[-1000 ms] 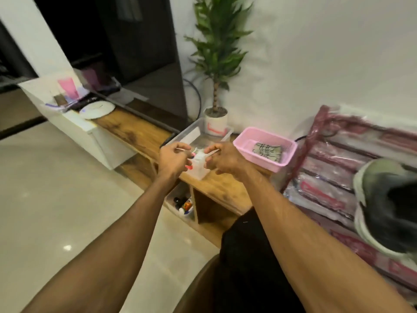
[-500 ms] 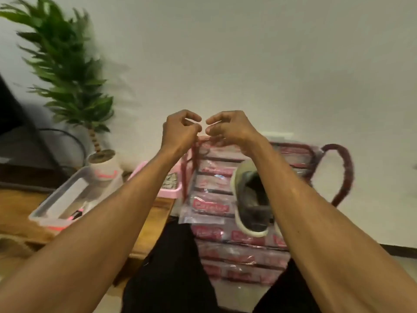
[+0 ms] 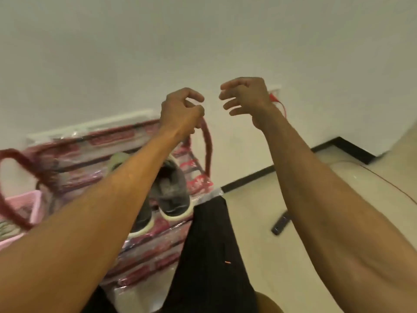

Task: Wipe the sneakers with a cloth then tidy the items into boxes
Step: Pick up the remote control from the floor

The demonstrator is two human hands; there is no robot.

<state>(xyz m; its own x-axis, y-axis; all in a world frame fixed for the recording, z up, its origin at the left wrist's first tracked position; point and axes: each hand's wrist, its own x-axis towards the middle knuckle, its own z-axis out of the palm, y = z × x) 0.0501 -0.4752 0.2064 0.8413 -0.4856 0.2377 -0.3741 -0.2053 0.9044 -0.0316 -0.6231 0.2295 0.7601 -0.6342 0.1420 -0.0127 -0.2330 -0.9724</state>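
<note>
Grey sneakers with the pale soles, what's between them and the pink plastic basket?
Head view: a clear plastic bag with red print fills the stretch from grey sneakers to pink plastic basket; the left forearm crosses in front.

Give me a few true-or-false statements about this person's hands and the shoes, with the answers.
1. The sneakers rest on a clear plastic bag with red handles. True.
2. The right hand holds a cloth. False: its fingers are spread and hold nothing.
3. A pink basket shows at the lower left. True.
4. The left hand touches a sneaker. False: it is raised clear of both, fingers curled.
</note>
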